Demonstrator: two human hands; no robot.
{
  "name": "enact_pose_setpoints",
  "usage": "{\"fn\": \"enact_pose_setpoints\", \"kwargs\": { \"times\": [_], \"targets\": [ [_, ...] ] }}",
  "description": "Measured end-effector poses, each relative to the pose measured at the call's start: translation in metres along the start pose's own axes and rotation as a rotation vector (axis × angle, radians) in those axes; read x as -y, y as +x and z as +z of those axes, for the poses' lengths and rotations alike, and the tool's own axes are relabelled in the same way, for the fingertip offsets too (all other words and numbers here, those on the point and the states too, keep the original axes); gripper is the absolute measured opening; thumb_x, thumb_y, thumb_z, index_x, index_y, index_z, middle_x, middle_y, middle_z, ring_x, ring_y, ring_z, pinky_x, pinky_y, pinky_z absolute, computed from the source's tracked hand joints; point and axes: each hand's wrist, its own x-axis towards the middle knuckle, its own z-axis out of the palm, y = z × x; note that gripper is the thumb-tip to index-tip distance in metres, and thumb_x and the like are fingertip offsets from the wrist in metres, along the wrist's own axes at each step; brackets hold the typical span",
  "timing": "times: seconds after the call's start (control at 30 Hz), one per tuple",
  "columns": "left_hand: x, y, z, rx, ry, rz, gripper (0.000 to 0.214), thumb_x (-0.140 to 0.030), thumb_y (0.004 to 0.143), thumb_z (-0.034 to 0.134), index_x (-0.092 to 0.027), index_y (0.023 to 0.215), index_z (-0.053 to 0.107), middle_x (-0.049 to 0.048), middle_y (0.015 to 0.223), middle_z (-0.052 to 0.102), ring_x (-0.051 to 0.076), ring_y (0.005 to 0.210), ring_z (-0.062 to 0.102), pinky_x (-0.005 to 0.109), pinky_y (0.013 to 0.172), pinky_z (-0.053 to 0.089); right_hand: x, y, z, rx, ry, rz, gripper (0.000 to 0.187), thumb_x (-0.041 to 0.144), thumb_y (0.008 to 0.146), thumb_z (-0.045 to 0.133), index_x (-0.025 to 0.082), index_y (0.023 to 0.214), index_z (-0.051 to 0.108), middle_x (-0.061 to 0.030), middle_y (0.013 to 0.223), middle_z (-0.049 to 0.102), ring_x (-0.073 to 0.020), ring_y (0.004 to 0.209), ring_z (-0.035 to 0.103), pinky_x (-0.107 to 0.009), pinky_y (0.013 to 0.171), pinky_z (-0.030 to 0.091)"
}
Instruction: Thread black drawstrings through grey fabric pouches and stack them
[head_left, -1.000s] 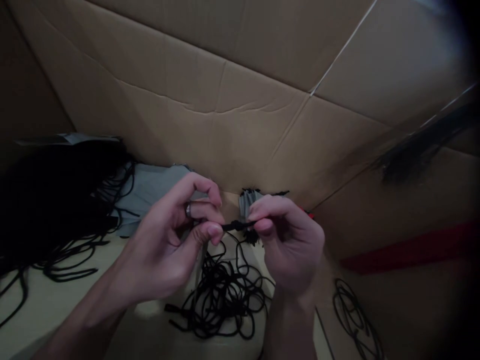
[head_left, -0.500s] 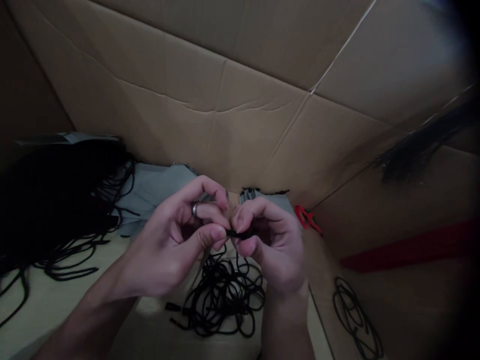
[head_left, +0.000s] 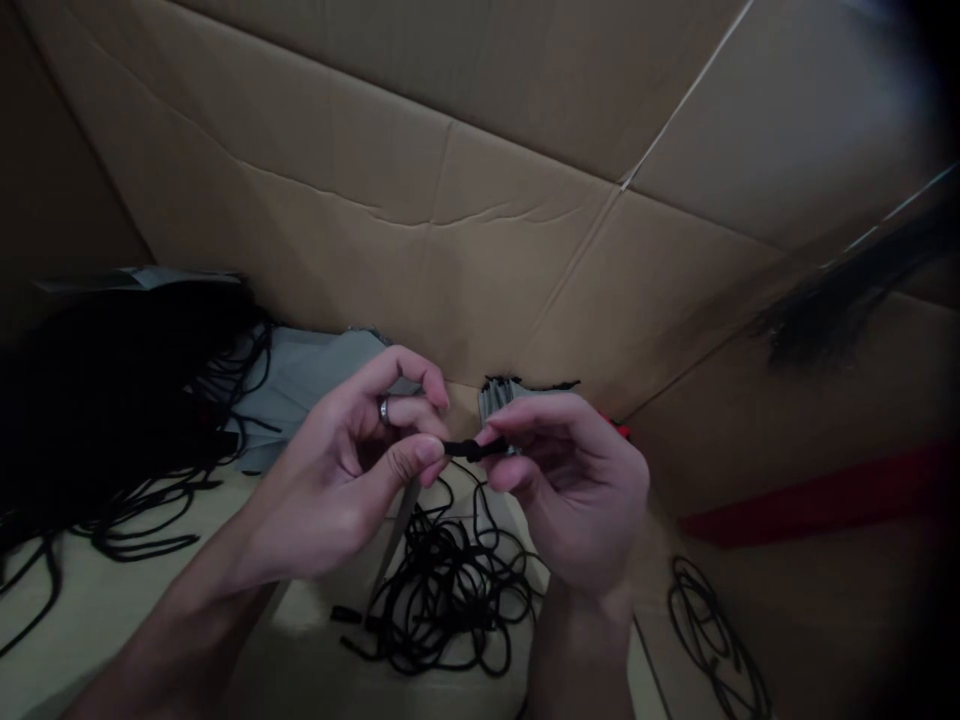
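Note:
Between my two hands runs a short stretch of black cord [head_left: 466, 450] with a knot-like lump in its middle. My left hand [head_left: 352, 470], wearing a ring, pinches one side of it between thumb and fingers. On the other side, the thumb and index finger of my right hand [head_left: 574, 490] close on the cord's end. A thin grey strip hangs below my left fingers; I cannot tell what it is. Below the hands lies a tangled heap of black cord [head_left: 450, 600] on the pale work surface [head_left: 300, 660].
A large pile of black cords [head_left: 112, 400] fills the left side. Grey fabric pieces [head_left: 300, 375] lie beside it, and a grey stack [head_left: 495, 395] stands behind my right hand. Cardboard walls [head_left: 420, 260] rise behind. Looped cord [head_left: 712, 630] and a red strip [head_left: 810, 500] are at right.
My right hand has moved right and turned a little, so more of the cord and its lump shows. My left hand has shifted slightly left and up, still pinching.

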Motion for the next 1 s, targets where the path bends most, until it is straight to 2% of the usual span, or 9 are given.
{"fn": "enact_pose_setpoints", "kwargs": {
  "times": [0.17, 0.33, 0.47, 0.53, 0.6, 0.67, 0.77, 0.9, 1.0],
  "targets": [
    [0.001, 0.000, 0.000, 0.007, 0.038, 0.001, 0.017, -0.030, 0.104, 0.066, -0.023, 0.112, 0.053, -0.0027, 0.070, 0.060, 0.013, 0.061, 0.052, 0.023, 0.052, 0.038, -0.003, -0.001, 0.004, -0.030, -0.123, -0.101, 0.005, 0.023, 0.093, 0.084, 0.027, 0.093, 0.080, 0.0001, 0.078, 0.078, -0.0173, 0.071, 0.072, -0.031, 0.062, 0.060],
    [0.004, -0.001, 0.004, 0.018, -0.010, 0.004, 0.018, -0.030, 0.103, 0.069, -0.023, 0.110, 0.054, -0.0027, 0.070, 0.063, 0.012, 0.062, 0.053, 0.022, 0.055, 0.041, -0.007, 0.000, 0.014, -0.192, -0.084, -0.196, 0.020, 0.008, 0.091, 0.072, 0.025, 0.081, 0.074, 0.0004, 0.073, 0.073, -0.0167, 0.068, 0.069, -0.030, 0.060, 0.057],
    [0.007, -0.004, 0.005, 0.068, -0.136, 0.010, 0.021, -0.026, 0.102, 0.072, -0.023, 0.109, 0.053, -0.0018, 0.074, 0.067, 0.012, 0.064, 0.058, 0.022, 0.059, 0.045, -0.006, 0.001, 0.017, -0.305, -0.054, -0.186, 0.020, 0.012, 0.093, 0.075, 0.025, 0.078, 0.071, 0.0014, 0.070, 0.070, -0.0159, 0.066, 0.067, -0.029, 0.058, 0.055],
    [0.006, -0.005, 0.003, 0.094, -0.161, -0.004, 0.023, -0.025, 0.102, 0.073, -0.023, 0.110, 0.052, -0.0016, 0.074, 0.068, 0.012, 0.064, 0.058, 0.022, 0.059, 0.045, -0.005, 0.002, 0.011, -0.260, -0.066, -0.145, 0.019, 0.022, 0.096, 0.077, 0.025, 0.078, 0.071, 0.0010, 0.070, 0.070, -0.0158, 0.065, 0.066, -0.028, 0.056, 0.055],
    [0.004, -0.005, 0.000, 0.095, -0.127, -0.042, 0.026, -0.025, 0.100, 0.074, -0.024, 0.111, 0.051, -0.0019, 0.074, 0.068, 0.012, 0.063, 0.057, 0.021, 0.056, 0.042, -0.003, 0.003, 0.004, -0.136, -0.060, -0.083, 0.018, 0.034, 0.095, 0.082, 0.025, 0.081, 0.074, 0.0007, 0.071, 0.070, -0.0152, 0.065, 0.067, -0.027, 0.056, 0.056],
    [0.001, -0.005, -0.002, 0.082, -0.084, -0.073, 0.027, -0.026, 0.099, 0.075, -0.024, 0.112, 0.051, -0.0025, 0.073, 0.067, 0.012, 0.062, 0.055, 0.021, 0.054, 0.040, -0.001, 0.004, -0.003, -0.022, -0.008, -0.022, 0.022, 0.043, 0.087, 0.090, 0.025, 0.092, 0.079, 0.0006, 0.076, 0.072, -0.0146, 0.067, 0.068, -0.025, 0.056, 0.057],
    [-0.001, -0.005, -0.001, 0.090, -0.081, -0.081, 0.024, -0.028, 0.102, 0.071, -0.023, 0.112, 0.050, -0.0032, 0.071, 0.064, 0.012, 0.062, 0.055, 0.021, 0.056, 0.042, 0.000, 0.004, -0.004, 0.098, 0.064, 0.045, 0.037, 0.046, 0.078, 0.096, 0.026, 0.106, 0.081, -0.0005, 0.086, 0.075, -0.0150, 0.075, 0.071, -0.024, 0.060, 0.060],
    [-0.001, -0.006, 0.003, 0.124, -0.124, -0.093, 0.022, -0.031, 0.105, 0.067, -0.022, 0.114, 0.050, -0.0029, 0.072, 0.062, 0.012, 0.064, 0.054, 0.021, 0.058, 0.042, 0.000, 0.006, 0.006, 0.144, 0.099, 0.052, 0.020, 0.040, 0.088, 0.089, 0.023, 0.089, 0.077, 0.0010, 0.076, 0.074, -0.0141, 0.068, 0.071, -0.026, 0.061, 0.061],
    [0.001, -0.005, 0.004, 0.129, -0.160, -0.095, 0.025, -0.030, 0.103, 0.072, -0.022, 0.114, 0.051, -0.0025, 0.072, 0.064, 0.012, 0.066, 0.057, 0.022, 0.062, 0.046, -0.001, 0.007, 0.012, 0.096, 0.152, 0.080, 0.031, 0.048, 0.087, 0.088, 0.023, 0.078, 0.072, 0.0017, 0.066, 0.068, -0.0149, 0.060, 0.067, -0.027, 0.053, 0.057]
  ]
}}
